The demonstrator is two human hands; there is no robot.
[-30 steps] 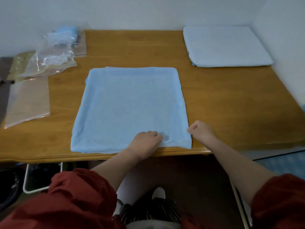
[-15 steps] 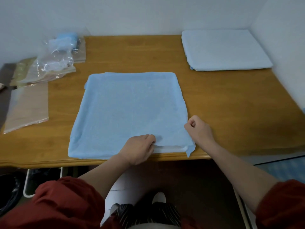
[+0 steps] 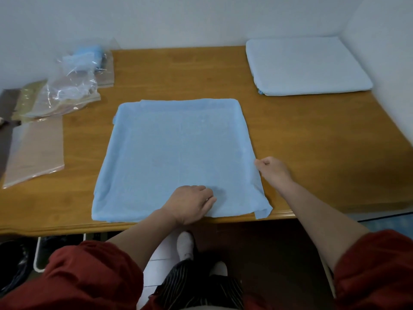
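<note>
Two hands work one cloth (image 3: 176,153) lying flat at the centre of the table (image 3: 312,135): the left hand (image 3: 190,203) grips its 6 o'clock hem with curled fingers, and the right hand (image 3: 273,170) pinches the 3 o'clock edge. Judged partway: it looks already doubled, with further folds left, unlike the pile (image 3: 306,66) at 1 o'clock. Nearly square, its slightly longer axis runs 12 to 6.

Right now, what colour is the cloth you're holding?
The cloth is plain light blue, with no pattern; the head view shows it best.

bare table (image 3: 301,135) right of the blue cloth (image 3: 178,148) gives open passage; folded stack (image 3: 308,66) blocks the far right corner, plastic bags (image 3: 67,90) crowd the left edge, wall (image 3: 393,63) bounds the right.
</note>
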